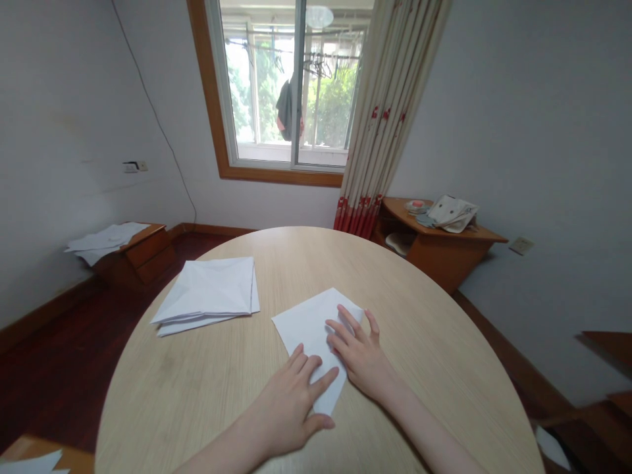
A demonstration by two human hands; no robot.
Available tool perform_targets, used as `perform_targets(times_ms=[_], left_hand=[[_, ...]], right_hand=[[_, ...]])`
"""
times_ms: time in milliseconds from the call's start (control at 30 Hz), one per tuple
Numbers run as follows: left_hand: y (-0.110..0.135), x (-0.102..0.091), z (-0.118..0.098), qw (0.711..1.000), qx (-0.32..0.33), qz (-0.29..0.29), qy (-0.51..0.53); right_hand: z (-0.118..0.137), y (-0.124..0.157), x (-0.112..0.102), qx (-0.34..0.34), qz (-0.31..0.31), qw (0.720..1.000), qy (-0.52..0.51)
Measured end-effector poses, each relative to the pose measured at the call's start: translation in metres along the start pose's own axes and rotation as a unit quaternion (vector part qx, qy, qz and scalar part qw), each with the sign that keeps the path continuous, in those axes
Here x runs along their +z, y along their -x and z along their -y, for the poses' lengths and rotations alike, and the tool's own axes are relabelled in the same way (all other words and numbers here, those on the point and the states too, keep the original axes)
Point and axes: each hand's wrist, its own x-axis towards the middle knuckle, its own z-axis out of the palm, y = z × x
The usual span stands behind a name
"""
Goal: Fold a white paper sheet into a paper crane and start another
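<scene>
Spread-fingered, the left hand lies over the near part of a white paper sheet, its thumb reaching to the sheet's nearest corner. Just beyond it, the right hand has its fingers fanned over the sheet's right side; neither hand is closed around anything. The sheet lies turned cornerwise on the round wooden table, well in from its right and far edges. Farther left, a pile of white paper sits near the table's left edge, its layers slightly out of line. Past the table's far edge, to the left, papers cover the top of a low wooden cabinet; to the right, a patterned curtain hangs beside a window.
</scene>
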Motion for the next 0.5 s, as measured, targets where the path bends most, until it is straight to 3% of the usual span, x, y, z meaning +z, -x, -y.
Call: perform_targets(times_ms=[367, 500], left_hand=[[0.002, 0.012, 0.011, 0.998, -0.024, 0.038, 0.045], [0.0, 0.015, 0.012, 0.999, -0.017, 0.012, 0.029]], right_hand=[[0.0, 0.0, 0.004, 0.02, 0.03, 0.998, -0.054], [0.0, 0.0, 0.005, 0.022, 0.027, 0.998, -0.057]])
